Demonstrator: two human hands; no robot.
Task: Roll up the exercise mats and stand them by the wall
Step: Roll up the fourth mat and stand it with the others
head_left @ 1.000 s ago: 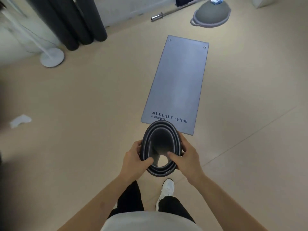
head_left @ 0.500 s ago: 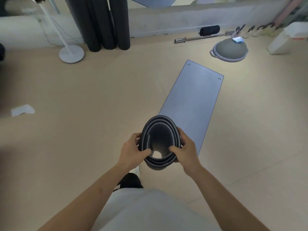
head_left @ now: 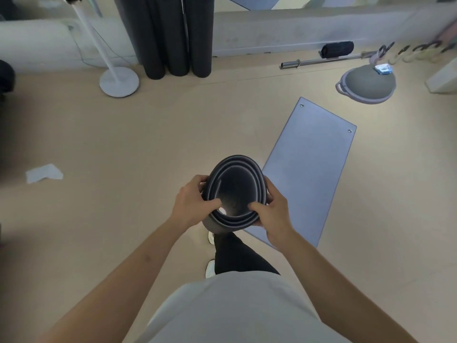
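Both hands hold a rolled mat upright in front of the body, its open end facing the camera. The left hand curls round its left side, thumb hooked over the rim; the right hand grips the right side likewise. A flat mat lies on the floor just beyond. Three dark rolls, probably mats, stand against the wall beside a white stand.

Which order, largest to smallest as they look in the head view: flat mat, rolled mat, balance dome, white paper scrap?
1. flat mat
2. rolled mat, though nearness to the camera inflates it
3. balance dome
4. white paper scrap
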